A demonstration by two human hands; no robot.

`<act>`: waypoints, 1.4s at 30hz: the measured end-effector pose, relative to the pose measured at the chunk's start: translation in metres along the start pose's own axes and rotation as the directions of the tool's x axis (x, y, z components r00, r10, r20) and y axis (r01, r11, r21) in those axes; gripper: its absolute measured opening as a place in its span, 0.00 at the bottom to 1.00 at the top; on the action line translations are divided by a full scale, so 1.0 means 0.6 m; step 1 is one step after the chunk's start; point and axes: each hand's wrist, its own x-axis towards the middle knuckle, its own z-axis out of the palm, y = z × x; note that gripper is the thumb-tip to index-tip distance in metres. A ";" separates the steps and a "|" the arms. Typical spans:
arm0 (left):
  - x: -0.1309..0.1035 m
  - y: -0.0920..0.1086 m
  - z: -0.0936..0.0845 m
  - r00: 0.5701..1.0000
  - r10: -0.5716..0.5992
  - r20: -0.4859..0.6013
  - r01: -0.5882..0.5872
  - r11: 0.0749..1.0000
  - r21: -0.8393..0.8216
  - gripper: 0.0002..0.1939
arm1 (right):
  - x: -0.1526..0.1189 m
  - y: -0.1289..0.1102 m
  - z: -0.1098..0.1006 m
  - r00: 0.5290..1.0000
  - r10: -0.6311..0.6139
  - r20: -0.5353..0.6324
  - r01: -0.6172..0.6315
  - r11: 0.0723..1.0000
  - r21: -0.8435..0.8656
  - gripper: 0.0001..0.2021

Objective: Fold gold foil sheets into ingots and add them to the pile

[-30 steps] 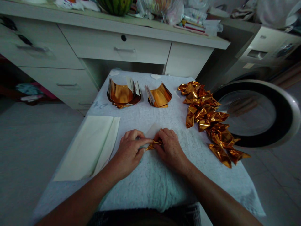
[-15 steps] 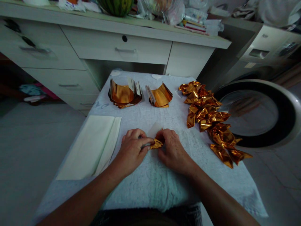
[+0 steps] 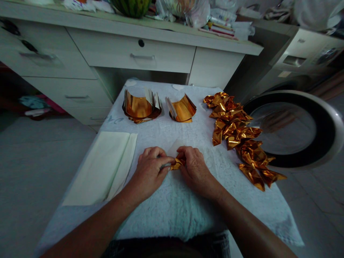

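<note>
A small piece of gold foil paper [image 3: 176, 164] lies pinched between my two hands at the middle of the cloth-covered table. My left hand [image 3: 153, 168] grips its left side with thumb and forefinger. On the opposite side, my right hand [image 3: 195, 168] has its fingers curled over the foil's right end. A translucent white sheet [image 3: 176, 145] shows just beyond the fingertips. Further back stand two curved stacks of gold foil sheets, a larger left stack [image 3: 139, 107] and a smaller right stack [image 3: 183, 109]. Folded gold foil pieces [image 3: 233, 125] are heaped along the right.
White paper sheets [image 3: 99, 165] lie at the table's left. Behind the table [image 3: 161, 208] is a white drawer cabinet [image 3: 161, 53] with a watermelon [image 3: 131, 7] and bags on top. The round open door [image 3: 292, 125] of a washing machine [image 3: 290, 53] borders the right side.
My right hand's fingers have closed further over the foil and shifted slightly left. My left hand keeps its pinch. The whole view has shifted a little.
</note>
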 end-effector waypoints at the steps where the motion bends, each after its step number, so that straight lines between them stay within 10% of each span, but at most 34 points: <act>1: 0.000 0.000 0.000 1.000 -0.001 0.002 0.001 1.000 -0.001 0.16 | 0.000 0.001 0.002 1.000 -0.003 0.000 0.003 1.000 -0.010 0.23; 42: 0.006 -0.004 -0.014 0.993 -0.004 0.115 0.009 0.999 -0.042 0.20 | 0.006 0.003 0.009 1.000 0.024 0.013 -0.023 0.997 -0.069 0.29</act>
